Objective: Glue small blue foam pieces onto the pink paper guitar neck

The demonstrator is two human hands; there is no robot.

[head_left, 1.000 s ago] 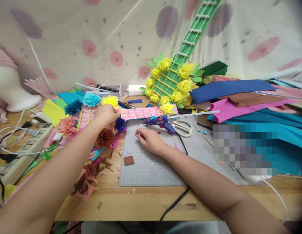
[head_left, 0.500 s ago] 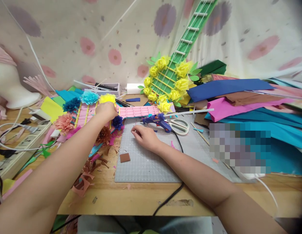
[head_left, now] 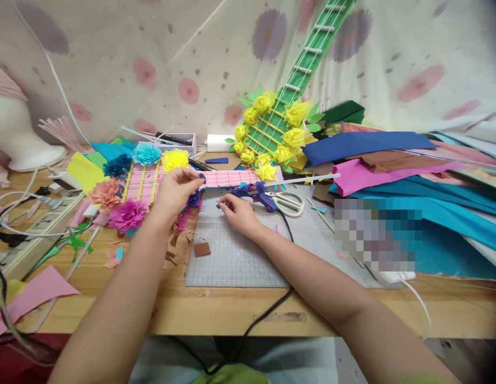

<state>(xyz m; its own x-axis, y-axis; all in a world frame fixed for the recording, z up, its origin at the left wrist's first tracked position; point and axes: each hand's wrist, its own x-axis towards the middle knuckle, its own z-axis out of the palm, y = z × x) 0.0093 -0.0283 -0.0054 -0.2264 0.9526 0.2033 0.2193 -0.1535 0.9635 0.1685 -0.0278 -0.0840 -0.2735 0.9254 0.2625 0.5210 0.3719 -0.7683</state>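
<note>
My left hand (head_left: 176, 191) is above the pink paper guitar (head_left: 228, 178), its thumb and fingertips pinched on a small dark blue paper piece (head_left: 202, 180). Over the grey cutting mat (head_left: 232, 261), my right hand (head_left: 240, 214) has its fingertips closed, with a tiny dark bit at their tips that I cannot make out clearly. Crepe flowers in yellow (head_left: 175, 159), light blue (head_left: 146, 154), coral (head_left: 106, 193) and magenta (head_left: 127, 215) ring the guitar's body. A dark blue flower (head_left: 194, 199) is partly hidden behind my left hand. Just beyond my right hand lies a blue glue gun (head_left: 264, 198).
White-handled scissors (head_left: 292, 204) rest beside the glue gun, whose black cord (head_left: 268, 314) crosses the mat and table edge. A green paper guitar (head_left: 268, 133) with yellow flowers leans at the back. Folded crepe paper (head_left: 364, 148) is piled right; a power strip (head_left: 36, 234) lies left.
My left hand has lifted off the guitar's body and moved right, now pinching a dark blue piece. My right hand stays nearly in place. The view has shifted slightly.
</note>
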